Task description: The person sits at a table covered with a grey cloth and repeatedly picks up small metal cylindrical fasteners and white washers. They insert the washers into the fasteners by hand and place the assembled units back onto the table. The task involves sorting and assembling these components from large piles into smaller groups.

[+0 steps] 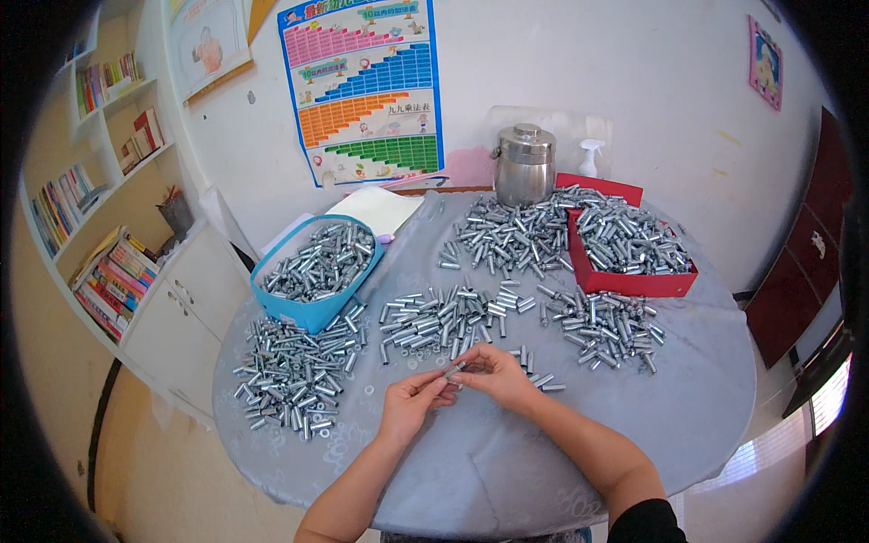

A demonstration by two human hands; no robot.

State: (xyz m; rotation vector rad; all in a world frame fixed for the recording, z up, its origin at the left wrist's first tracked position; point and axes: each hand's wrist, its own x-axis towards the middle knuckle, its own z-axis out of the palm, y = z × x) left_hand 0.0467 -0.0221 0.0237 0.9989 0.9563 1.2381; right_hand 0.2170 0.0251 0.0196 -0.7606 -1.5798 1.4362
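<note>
Over the near middle of the table, my two hands meet around a small silver metal bolt [455,369]. My right hand [496,375] pinches it between thumb and fingertips. Closed at its lower end, the fingers of my left hand [413,402] hide part of it. Just beyond my hands lies a loose heap of shiny metal sleeves [434,321], with several small washers [413,365] at its near edge. A few more sleeves [543,380] lie beside my right hand. To the left spreads a pile of thinner bolts and sleeves [290,366].
A blue basket [312,314] full of metal parts stands at the left, a red box [634,282] of them at the right. More parts [511,235] are heaped behind, before a steel canister [526,167] and a spray bottle [590,158]. A grey cloth [471,471] covers the round table.
</note>
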